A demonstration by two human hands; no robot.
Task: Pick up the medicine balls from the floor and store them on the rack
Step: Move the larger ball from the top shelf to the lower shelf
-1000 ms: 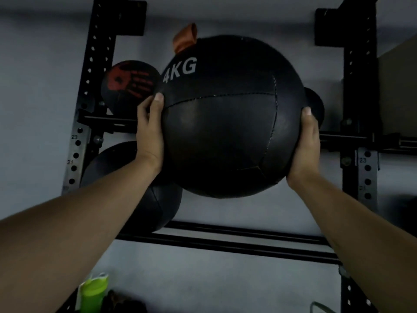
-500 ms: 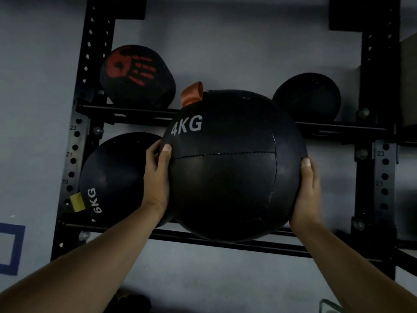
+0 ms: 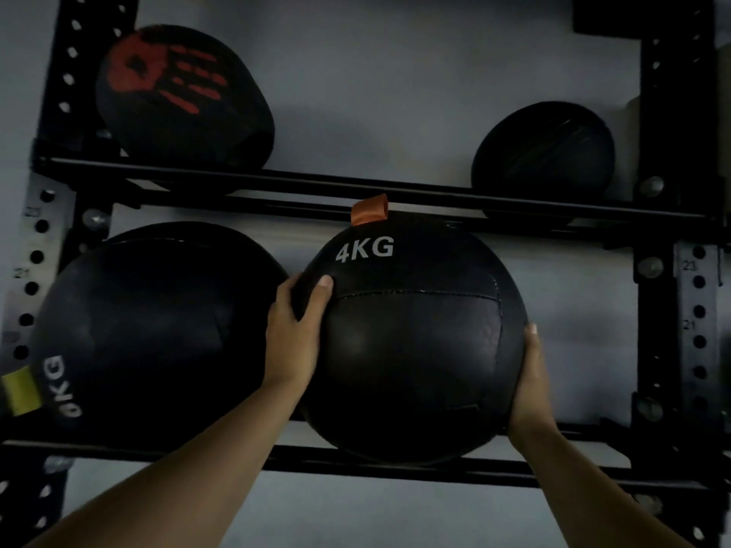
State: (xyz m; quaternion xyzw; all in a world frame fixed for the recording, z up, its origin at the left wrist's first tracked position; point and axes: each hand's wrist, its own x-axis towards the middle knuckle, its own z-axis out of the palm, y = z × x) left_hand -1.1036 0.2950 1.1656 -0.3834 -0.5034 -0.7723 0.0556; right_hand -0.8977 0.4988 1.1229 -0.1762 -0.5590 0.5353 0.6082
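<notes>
I hold a black 4KG medicine ball [image 3: 411, 350] with an orange tab between both hands, level with the lower shelf of the black rack [image 3: 356, 468]. My left hand [image 3: 294, 334] presses its left side and my right hand [image 3: 530, 385] cups its right side. The ball's underside sits at the lower rails; I cannot tell whether its weight rests on them. Just left of it, a larger black 6KG ball [image 3: 154, 330] with a yellow tab lies on the same shelf, close to my left hand.
On the upper shelf lie a black ball with a red handprint [image 3: 182, 100] at the left and a smaller black ball [image 3: 544, 148] at the right. Perforated black uprights [image 3: 668, 270] frame the shelves on each side. A pale wall is behind.
The 4KG ball has come down from in front of the upper shelf to the lower shelf, beside the 6KG ball. Both hands kept their hold.
</notes>
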